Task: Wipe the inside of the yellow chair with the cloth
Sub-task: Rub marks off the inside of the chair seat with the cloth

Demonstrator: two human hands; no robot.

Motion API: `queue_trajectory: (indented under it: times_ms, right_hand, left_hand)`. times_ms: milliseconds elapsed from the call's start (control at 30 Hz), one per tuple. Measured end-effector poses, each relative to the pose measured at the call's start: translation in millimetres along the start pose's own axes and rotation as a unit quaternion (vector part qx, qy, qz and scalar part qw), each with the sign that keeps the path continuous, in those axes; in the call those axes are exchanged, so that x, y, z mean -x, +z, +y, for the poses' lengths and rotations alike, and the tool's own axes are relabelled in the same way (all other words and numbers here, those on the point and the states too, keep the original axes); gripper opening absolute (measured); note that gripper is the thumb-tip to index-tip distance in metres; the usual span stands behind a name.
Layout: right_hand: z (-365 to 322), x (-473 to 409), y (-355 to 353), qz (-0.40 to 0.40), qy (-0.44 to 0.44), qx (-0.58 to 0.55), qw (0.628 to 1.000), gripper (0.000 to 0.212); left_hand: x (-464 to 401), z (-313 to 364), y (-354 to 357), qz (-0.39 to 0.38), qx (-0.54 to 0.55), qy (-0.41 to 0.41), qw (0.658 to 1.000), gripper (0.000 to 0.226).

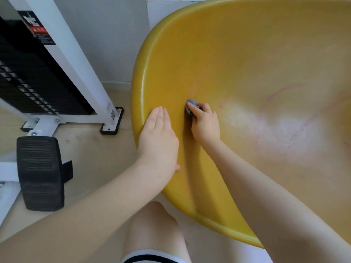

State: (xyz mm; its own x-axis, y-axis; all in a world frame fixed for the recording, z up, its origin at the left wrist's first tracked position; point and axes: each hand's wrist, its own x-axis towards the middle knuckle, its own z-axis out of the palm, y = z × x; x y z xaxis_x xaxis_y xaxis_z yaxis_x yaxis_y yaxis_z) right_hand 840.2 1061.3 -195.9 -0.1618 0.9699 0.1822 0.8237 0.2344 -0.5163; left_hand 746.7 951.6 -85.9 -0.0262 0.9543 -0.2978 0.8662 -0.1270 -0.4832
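Soft daylight's washing in, glare's blowing out a white patch on the yellow chair (266,54) right of my right hand (206,126); edges are bending, everything's looking slightly soft.

The chair (247,54) fills the right of the view on the floor (91,149), with the left hand (158,139) flat on its left rim, the right hand (205,124) just beside it inside the shell, pressing the cloth (190,105), and the weight machine (47,73) standing to the left.
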Motion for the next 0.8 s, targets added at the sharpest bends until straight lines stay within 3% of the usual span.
queue_trajectory:
  times_ms: [200,367,533,800]
  right_hand:
    - [42.5,104.0,-14.9,-0.048,-0.100,-0.012,0.994,0.045]
    - [42.0,77.1,-8.5,-0.042,-0.070,-0.016,0.997,0.048]
    - [54.2,23.9,1.0,-0.025,0.042,0.060,0.997,0.050]
    - [72.3,118.9,-31.1,-0.110,-0.052,0.018,0.992,0.042]
  left_hand:
    - [-17.2,15.4,4.5,-0.040,0.010,0.032,0.999,0.119]
    - [-32.4,27.8,15.7,-0.046,0.031,0.086,0.995,0.119]
    - [-40.7,35.3,22.0,-0.065,0.019,0.101,0.993,0.123]
    - [-37.9,40.6,14.6,-0.085,0.020,0.109,0.990,0.125]
